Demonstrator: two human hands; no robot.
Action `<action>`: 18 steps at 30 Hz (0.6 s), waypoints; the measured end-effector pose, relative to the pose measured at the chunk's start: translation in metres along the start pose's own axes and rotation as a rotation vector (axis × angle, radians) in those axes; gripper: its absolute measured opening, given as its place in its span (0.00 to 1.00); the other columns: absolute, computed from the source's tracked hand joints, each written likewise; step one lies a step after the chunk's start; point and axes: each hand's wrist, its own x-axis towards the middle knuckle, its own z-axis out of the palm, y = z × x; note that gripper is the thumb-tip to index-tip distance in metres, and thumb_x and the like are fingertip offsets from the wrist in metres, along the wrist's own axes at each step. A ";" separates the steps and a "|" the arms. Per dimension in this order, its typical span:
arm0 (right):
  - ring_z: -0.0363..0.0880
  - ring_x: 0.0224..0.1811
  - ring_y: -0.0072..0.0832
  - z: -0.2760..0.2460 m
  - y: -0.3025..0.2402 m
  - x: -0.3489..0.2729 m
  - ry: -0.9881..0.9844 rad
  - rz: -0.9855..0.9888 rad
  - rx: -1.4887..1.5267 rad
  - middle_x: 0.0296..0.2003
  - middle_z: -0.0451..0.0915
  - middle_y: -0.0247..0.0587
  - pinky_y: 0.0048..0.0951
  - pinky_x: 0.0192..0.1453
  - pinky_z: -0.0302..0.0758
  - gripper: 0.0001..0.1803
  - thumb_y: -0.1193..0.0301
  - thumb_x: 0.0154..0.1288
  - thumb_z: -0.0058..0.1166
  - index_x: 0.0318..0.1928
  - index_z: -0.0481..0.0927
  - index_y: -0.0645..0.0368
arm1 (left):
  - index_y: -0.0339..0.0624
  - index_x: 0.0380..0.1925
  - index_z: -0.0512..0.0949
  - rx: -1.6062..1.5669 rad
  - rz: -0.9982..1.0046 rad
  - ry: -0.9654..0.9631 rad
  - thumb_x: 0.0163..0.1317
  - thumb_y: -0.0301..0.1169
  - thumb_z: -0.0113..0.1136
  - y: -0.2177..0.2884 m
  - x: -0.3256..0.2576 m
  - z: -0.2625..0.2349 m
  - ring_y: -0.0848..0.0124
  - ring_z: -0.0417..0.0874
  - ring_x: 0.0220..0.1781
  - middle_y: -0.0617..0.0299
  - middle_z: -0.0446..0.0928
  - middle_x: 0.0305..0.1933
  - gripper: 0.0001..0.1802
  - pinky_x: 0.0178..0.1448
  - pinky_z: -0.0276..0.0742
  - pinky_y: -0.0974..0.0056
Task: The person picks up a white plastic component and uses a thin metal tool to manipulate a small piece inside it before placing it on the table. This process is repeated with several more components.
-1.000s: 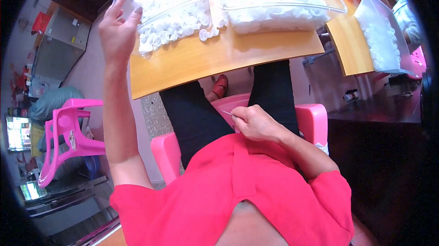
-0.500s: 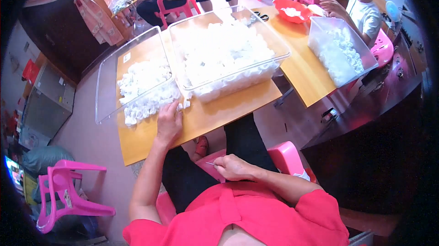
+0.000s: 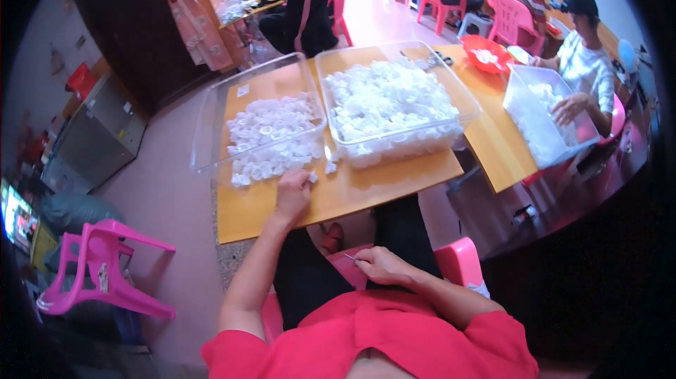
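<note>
My left hand [image 3: 293, 193] rests at the near edge of the wooden table [image 3: 264, 215], its fingers closed on a small white plastic piece [image 3: 313, 177]. Just beyond it, a heap of similar white pieces [image 3: 274, 136] spreads in and in front of a clear shallow tray [image 3: 204, 146]. To the right of that tray, a deep clear bin [image 3: 473, 101] is piled with more of them. One loose piece [image 3: 331, 167] lies between the two. Over my lap, my right hand [image 3: 382, 266] grips a thin metal tool [image 3: 351, 258] whose tip points left; its kind cannot be made out.
At the right, a person in a white shirt has a hand [image 3: 572, 107] at another clear bin [image 3: 535, 136]. Scissors [image 3: 442, 58] and a red bowl [image 3: 486, 53] sit at the far side. A pink plastic stool [image 3: 105, 273] stands on the floor at left.
My view has shifted, moving the scene rightward. A white piece now shows in my left fingers, drawn slightly away from the heap. The person at right has lowered a hand to their bin.
</note>
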 end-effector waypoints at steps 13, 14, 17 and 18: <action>0.75 0.28 0.22 0.007 0.010 -0.014 -0.009 0.065 0.107 0.23 0.79 0.37 0.27 0.35 0.73 0.14 0.69 0.67 0.46 0.34 0.79 0.67 | 0.36 0.27 0.78 0.071 -0.138 0.101 0.49 0.30 0.61 0.016 -0.008 0.024 0.51 0.77 0.40 0.47 0.77 0.33 0.08 0.46 0.72 0.51; 0.76 0.28 0.23 0.005 0.008 -0.014 0.009 0.054 0.124 0.23 0.79 0.37 0.27 0.35 0.73 0.14 0.69 0.67 0.46 0.33 0.79 0.67 | 0.36 0.26 0.78 0.067 -0.145 0.112 0.52 0.29 0.61 0.018 -0.007 0.022 0.51 0.77 0.39 0.48 0.77 0.32 0.07 0.45 0.71 0.51; 0.77 0.27 0.23 0.005 0.012 -0.007 -0.002 0.021 0.070 0.23 0.79 0.38 0.27 0.35 0.74 0.13 0.70 0.67 0.46 0.33 0.79 0.67 | 0.37 0.26 0.77 0.035 -0.132 0.130 0.55 0.27 0.60 0.019 -0.005 0.015 0.51 0.77 0.37 0.50 0.77 0.30 0.05 0.43 0.70 0.52; 0.77 0.27 0.23 0.004 0.009 -0.007 -0.006 0.062 0.081 0.23 0.80 0.38 0.27 0.34 0.74 0.13 0.70 0.67 0.45 0.33 0.80 0.67 | 0.37 0.26 0.77 0.005 -0.098 0.141 0.55 0.27 0.60 0.020 -0.005 0.012 0.51 0.77 0.37 0.50 0.77 0.30 0.05 0.43 0.70 0.52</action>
